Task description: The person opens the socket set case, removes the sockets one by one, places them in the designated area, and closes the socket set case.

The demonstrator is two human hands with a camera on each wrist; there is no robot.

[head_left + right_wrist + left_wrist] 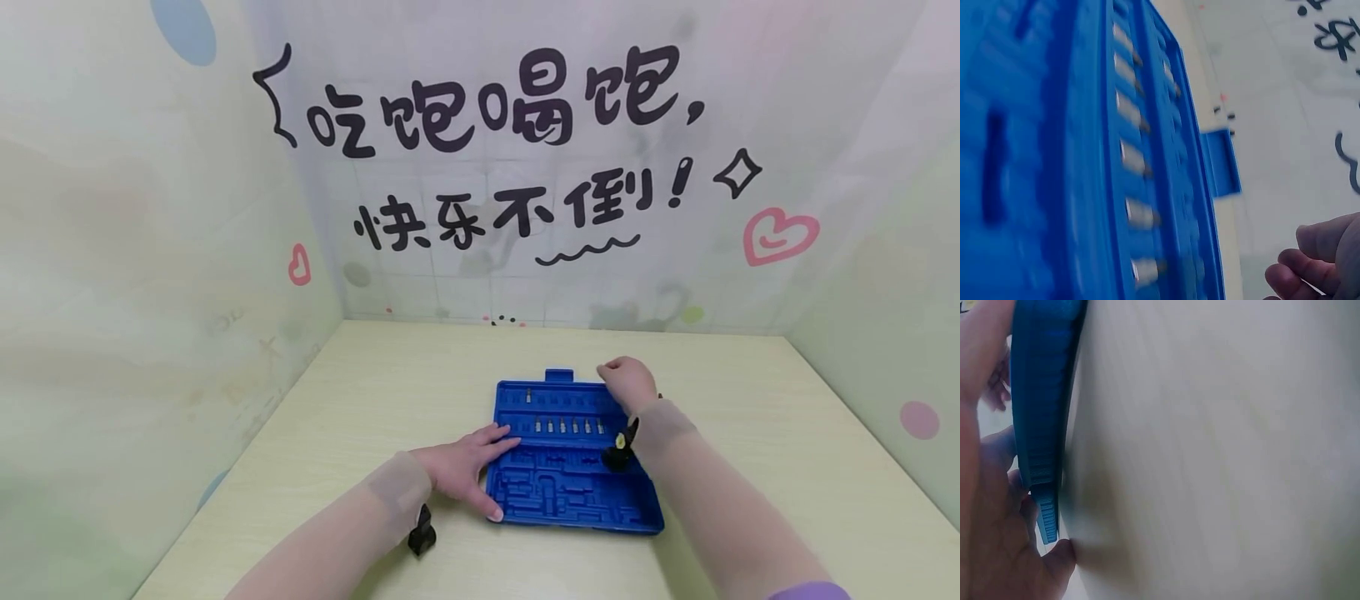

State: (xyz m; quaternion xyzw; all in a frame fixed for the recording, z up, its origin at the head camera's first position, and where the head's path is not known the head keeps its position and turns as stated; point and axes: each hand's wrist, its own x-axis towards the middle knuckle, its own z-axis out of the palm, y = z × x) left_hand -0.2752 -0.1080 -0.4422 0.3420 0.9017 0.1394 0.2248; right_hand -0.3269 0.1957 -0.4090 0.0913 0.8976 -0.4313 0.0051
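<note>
A blue plastic tool case (573, 500) lies opened flat on the table, its molded recesses facing up. Several short metal bits (562, 426) line one row of the lid, and a single bit (528, 396) sits in the row behind. My left hand (468, 467) rests spread on the case's left side, fingers over the rim and thumb at the front corner. Beyond the back right corner is my right hand (628, 382), its fingers loosely bent. In the right wrist view nothing shows between the thumb and fingertips of that hand (1322, 256).
The pale wooden table (360, 392) runs back to a printed wall cloth (465, 292) with dark lettering. A blue latch tab (558, 376) sticks out from the case's back edge. Each wrist carries a black camera mount (422, 533).
</note>
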